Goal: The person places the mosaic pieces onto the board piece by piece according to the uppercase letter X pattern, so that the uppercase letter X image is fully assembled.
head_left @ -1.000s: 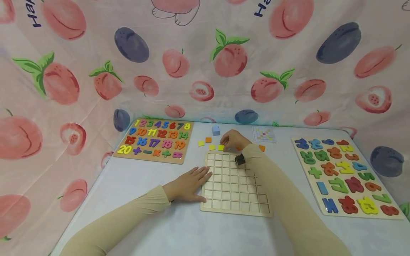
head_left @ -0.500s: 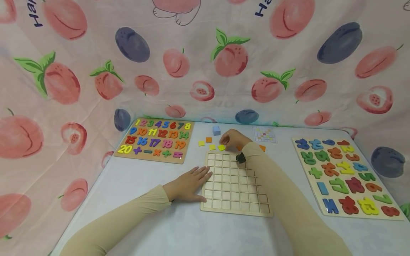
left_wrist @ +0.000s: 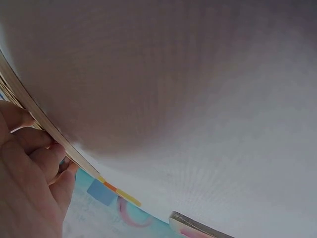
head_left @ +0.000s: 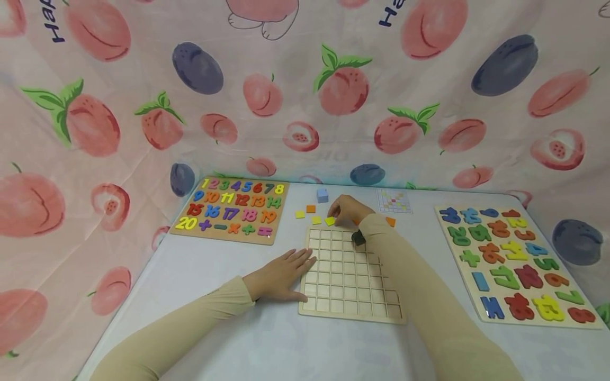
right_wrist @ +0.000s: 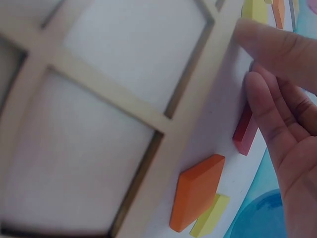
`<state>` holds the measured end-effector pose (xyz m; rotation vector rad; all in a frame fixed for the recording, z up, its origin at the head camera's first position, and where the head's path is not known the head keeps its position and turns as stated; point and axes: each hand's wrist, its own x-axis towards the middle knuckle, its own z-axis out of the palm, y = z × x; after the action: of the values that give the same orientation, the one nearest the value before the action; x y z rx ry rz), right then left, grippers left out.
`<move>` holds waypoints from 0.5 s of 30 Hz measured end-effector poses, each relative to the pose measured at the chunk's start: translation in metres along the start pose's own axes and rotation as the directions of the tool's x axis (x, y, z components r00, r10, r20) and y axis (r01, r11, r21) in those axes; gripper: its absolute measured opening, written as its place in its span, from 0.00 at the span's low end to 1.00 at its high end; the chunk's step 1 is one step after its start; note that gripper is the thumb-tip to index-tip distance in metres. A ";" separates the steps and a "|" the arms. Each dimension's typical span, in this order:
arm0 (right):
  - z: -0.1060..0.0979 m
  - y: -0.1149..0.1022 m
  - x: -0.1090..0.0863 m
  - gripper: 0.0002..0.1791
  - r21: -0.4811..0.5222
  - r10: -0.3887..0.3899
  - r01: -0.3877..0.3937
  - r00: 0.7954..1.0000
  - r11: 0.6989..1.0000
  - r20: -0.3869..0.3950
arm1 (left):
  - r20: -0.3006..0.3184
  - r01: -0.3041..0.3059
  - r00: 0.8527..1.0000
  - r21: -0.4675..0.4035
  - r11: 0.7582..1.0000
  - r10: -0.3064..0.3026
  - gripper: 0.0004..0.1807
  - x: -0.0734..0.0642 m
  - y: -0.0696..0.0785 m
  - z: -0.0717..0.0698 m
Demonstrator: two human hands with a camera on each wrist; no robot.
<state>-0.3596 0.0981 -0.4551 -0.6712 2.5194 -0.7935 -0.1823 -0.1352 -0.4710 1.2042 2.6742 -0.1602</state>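
Note:
My left hand [head_left: 278, 275] lies with spread fingers over the left edge of a wooden grid board [head_left: 335, 276]; its fingers [left_wrist: 42, 144] also rest along that edge in the left wrist view. Beyond the board's far edge, my right hand [head_left: 348, 209] arches over the tabletop. Its index fingertip is right at a yellow square tile [head_left: 330, 220], also a yellow tile [right_wrist: 254, 10] at the top of the right wrist view. The thumb [right_wrist: 262, 99] shows a gap from the index finger. Beneath the hand lie a red tile [right_wrist: 245, 131] and an orange tile [right_wrist: 198, 191].
More yellow tiles [head_left: 316, 220] and an orange tile [head_left: 311, 209] lie left of the right hand. Behind them stands a blue cube [head_left: 322, 196]. A printed grid card [head_left: 393, 201] lies at the back. Number puzzle boards stand left [head_left: 276, 231] and right [head_left: 445, 221].
The yellow tile at my right fingertips has turned and shifted slightly to the right. My right hand has barely moved, and my left hand stays on the board's edge.

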 end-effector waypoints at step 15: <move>0.002 0.008 -0.002 0.11 0.034 -0.058 0.058 0.998 0.998 0.006 | 0.009 0.011 1.000 -0.001 1.000 -0.011 0.52 0.000 0.000 0.002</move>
<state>-0.3591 0.1038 -0.4611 -0.7377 2.4842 -0.8502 -0.1822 -0.1353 -0.4725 1.1855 2.6735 -0.1652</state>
